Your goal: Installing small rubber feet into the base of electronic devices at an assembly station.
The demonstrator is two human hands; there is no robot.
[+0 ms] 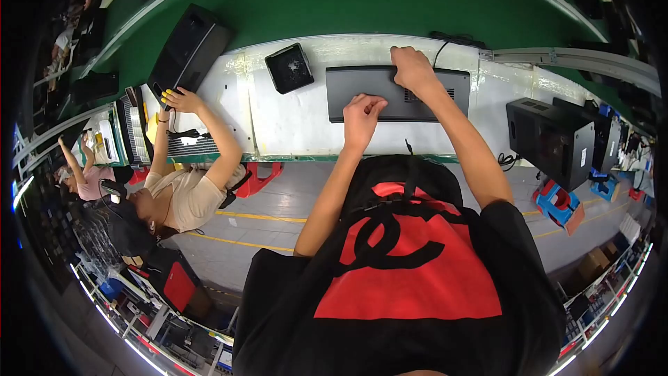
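Note:
In front of me a long dark grey housing (372, 85) with a vent grille lies flat on the white bench top (285, 125). My left hand (362, 117) is at its near edge, thumb and fingers pinched together over the upper face; anything between the fingertips is too small to make out. Curled closed, my right hand (412, 69) is over the far edge, its wrist crossing the housing beside the grille. What it holds, if anything, is hidden. Left of the housing sits a square black tray (300, 82) with small bright bits in it.
A co-worker (191, 202) at the left handles another dark housing (191, 45). Black boxy units (546, 132) stand at the bench's right end. A metal rail (550, 58) and a black cable (452, 40) lie behind; a blue and red stool (558, 202) is below right.

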